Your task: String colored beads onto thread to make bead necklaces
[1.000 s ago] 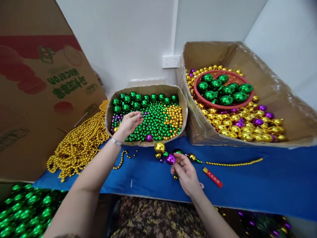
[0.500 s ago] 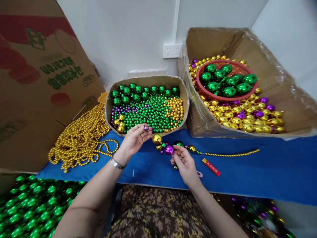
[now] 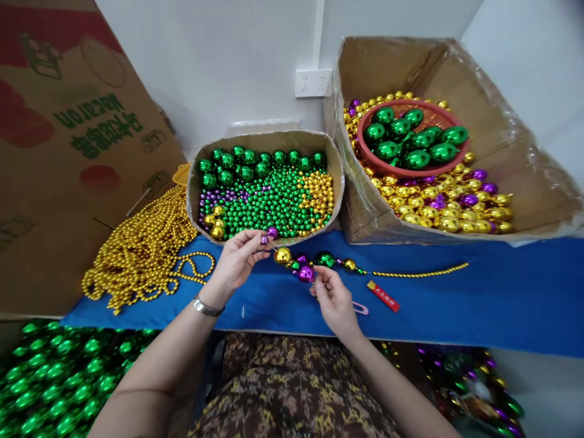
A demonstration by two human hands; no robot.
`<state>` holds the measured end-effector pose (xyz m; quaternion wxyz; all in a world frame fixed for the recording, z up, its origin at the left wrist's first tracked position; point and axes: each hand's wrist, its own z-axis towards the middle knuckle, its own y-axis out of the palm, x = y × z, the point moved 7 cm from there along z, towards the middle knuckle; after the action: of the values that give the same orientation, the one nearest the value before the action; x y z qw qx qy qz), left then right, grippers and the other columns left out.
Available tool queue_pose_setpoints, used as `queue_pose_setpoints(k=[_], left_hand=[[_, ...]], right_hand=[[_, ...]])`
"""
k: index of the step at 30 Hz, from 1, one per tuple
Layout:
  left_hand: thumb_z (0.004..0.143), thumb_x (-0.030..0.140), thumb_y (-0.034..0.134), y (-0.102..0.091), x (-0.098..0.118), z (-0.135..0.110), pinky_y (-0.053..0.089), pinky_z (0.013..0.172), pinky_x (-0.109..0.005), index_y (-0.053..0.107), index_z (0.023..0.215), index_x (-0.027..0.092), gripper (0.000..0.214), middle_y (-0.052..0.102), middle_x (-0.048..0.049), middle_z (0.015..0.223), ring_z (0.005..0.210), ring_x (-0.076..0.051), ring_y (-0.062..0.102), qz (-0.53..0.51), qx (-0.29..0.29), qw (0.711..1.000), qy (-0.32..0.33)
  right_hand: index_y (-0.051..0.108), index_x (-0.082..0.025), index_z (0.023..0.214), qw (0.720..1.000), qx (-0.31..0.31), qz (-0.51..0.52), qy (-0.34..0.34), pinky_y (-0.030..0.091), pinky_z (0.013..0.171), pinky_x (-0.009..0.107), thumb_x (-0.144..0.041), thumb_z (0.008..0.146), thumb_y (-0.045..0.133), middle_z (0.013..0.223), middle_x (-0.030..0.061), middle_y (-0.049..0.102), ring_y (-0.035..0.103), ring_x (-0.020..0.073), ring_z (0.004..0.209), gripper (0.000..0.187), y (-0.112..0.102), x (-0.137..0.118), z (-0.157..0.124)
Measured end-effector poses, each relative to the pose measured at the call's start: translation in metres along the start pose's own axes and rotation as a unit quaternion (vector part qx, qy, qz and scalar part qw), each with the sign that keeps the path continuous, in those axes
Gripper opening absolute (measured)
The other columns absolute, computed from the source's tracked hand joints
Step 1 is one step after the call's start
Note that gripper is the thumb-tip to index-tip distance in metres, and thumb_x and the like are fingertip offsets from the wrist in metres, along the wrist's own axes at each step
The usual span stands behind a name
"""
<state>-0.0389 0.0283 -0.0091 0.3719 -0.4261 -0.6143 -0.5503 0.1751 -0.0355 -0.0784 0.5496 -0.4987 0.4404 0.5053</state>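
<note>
My left hand [image 3: 238,258] pinches a small purple bead [image 3: 264,240] between thumb and fingertips. A slightly larger purple bead [image 3: 272,232] sits just past those fingertips. A thin string runs from there to a large gold bead [image 3: 282,255] on a strand of mixed beads. Closed on that strand, my right hand [image 3: 336,299] has its fingertips against a large purple bead [image 3: 306,274]. Farther right along the strand come a large green bead [image 3: 325,259], a gold bead [image 3: 350,264] and a thin gold bead chain [image 3: 420,274] lying on the blue cloth.
Behind my hands stands a low carton [image 3: 340,201] of green, purple and gold beads. A bigger carton [image 3: 365,213] at right holds gold beads and a red basket [image 3: 378,169]. Gold bead chains [image 3: 141,249] are heaped left. A red packet [image 3: 383,296] and pink clip [image 3: 360,308] lie right.
The view has shifted slightly, so the scene sits further left and up. A second purple bead now shows at my left fingertips. More of the large green bead and the pink clip is uncovered.
</note>
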Motion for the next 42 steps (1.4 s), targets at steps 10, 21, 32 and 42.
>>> queue_pose_setpoints(k=[10, 21, 32, 42], left_hand=[[0.076, 0.031, 0.074, -0.009, -0.039, -0.033, 0.053, 0.07, -0.025, 0.072, 0.082, 0.016, 0.017, 0.074, -0.0075, 0.089, 0.076, -0.016, 0.066, 0.203, -0.009, 0.978, 0.055], [0.076, 0.021, 0.074, 0.058, 0.048, -0.046, 0.053, 0.081, -0.029, 0.072, 0.082, 0.018, 0.007, 0.073, -0.005, 0.087, 0.083, -0.017, 0.066, 0.236, -0.062, 0.943, 0.225], [0.081, 0.046, 0.067, 0.068, 0.03, -0.031, 0.055, 0.085, -0.034, 0.067, 0.105, 0.02, 0.036, 0.071, -0.0085, 0.105, 0.095, -0.021, 0.068, 0.025, -0.119, 0.981, 0.152], [0.078, 0.034, 0.07, 0.139, -0.028, -0.056, 0.047, 0.093, -0.035, 0.064, 0.116, 0.02, 0.041, 0.069, -0.0094, 0.112, 0.103, -0.024, 0.064, 0.293, -0.398, 0.849, 0.185]], right_hand=[[0.054, -0.022, 0.125, 0.977, -0.089, -0.19, -0.027, 0.058, 0.082, 0.036, -0.016, 0.091, 0.039, 0.111, 0.0099, 0.066, 0.068, 0.0196, 0.09, 0.038, 0.024, 0.028, -0.019], [0.063, -0.026, 0.116, 0.968, -0.096, -0.164, -0.164, 0.053, 0.084, 0.034, -0.031, 0.096, 0.047, 0.105, 0.0058, 0.069, 0.066, 0.0191, 0.093, 0.026, 0.018, -0.073, 0.02], [0.061, -0.021, 0.091, 0.992, -0.086, 0.042, -0.082, 0.045, 0.048, 0.018, -0.043, 0.095, 0.049, 0.062, -0.0058, 0.056, 0.053, 0.0057, 0.048, 0.025, -0.017, -0.133, 0.03], [0.064, -0.021, 0.089, 0.985, 0.032, 0.077, -0.15, 0.043, 0.049, 0.015, -0.043, 0.09, 0.053, 0.061, -0.008, 0.049, 0.055, 0.0019, 0.05, 0.024, -0.038, -0.233, 0.033]])
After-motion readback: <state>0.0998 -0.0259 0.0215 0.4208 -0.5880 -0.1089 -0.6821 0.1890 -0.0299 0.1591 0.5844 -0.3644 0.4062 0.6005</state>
